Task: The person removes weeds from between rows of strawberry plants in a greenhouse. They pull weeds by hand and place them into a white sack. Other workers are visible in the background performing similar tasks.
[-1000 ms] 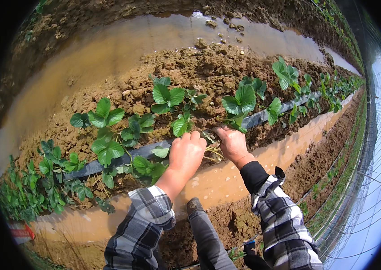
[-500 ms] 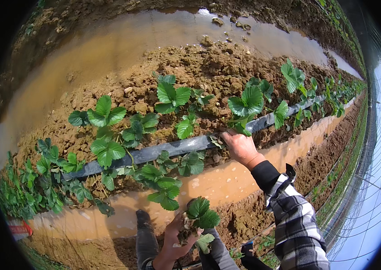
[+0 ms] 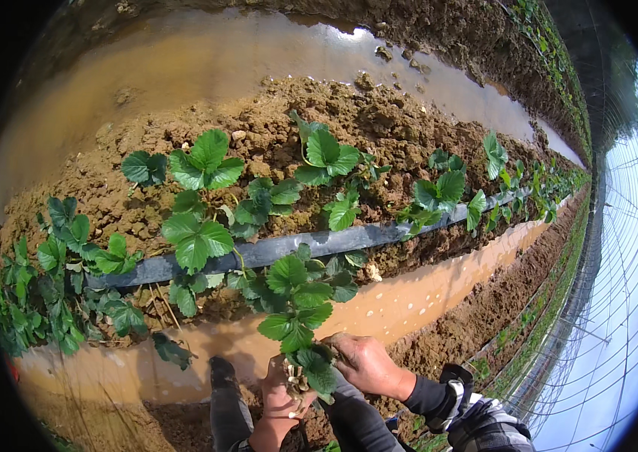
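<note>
Your left hand (image 3: 283, 398) and right hand (image 3: 364, 365) close their fingers around one seedling (image 3: 300, 354), roots below, leaves upright.

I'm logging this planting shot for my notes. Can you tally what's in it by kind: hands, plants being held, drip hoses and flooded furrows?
Hands: 2, the left hand and the right hand
Held seedling: 1, green-leaved, gripped by both hands
Black drip hose: 1, running along the soil bed
Flooded furrows: 2, the far furrow and the near furrow
Total: 6
</note>
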Demonstrator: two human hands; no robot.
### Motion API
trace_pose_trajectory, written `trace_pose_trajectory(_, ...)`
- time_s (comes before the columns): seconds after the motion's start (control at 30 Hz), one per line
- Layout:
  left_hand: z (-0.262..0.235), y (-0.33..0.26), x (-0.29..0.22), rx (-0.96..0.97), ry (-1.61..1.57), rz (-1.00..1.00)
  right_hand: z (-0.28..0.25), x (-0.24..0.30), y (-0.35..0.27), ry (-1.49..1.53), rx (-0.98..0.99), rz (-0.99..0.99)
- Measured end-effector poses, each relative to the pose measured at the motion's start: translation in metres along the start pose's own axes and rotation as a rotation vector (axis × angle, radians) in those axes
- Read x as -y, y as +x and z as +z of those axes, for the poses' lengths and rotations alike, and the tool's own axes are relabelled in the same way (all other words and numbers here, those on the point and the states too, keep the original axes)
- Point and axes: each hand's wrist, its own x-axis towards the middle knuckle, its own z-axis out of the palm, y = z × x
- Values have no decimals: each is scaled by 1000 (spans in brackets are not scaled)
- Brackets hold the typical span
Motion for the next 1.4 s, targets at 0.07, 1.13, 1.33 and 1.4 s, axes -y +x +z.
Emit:
trace_pose_trajectory(0.07,-11,3,0,57,656,322,26,27,-3,-6,210,61)
trace_pose_trajectory(1.13,-61,39,5,-18,-2,8,-90,-71,143,-728,-486,-20)
trace_pose_trajectory(1.33,-62,40,11,-26,13,1,-81,-73,138,-718,-545,-5)
trace_pose_trajectory(1.4,-63,40,12,-52,-10,10,-84,-77,132,-741,-519,-22)
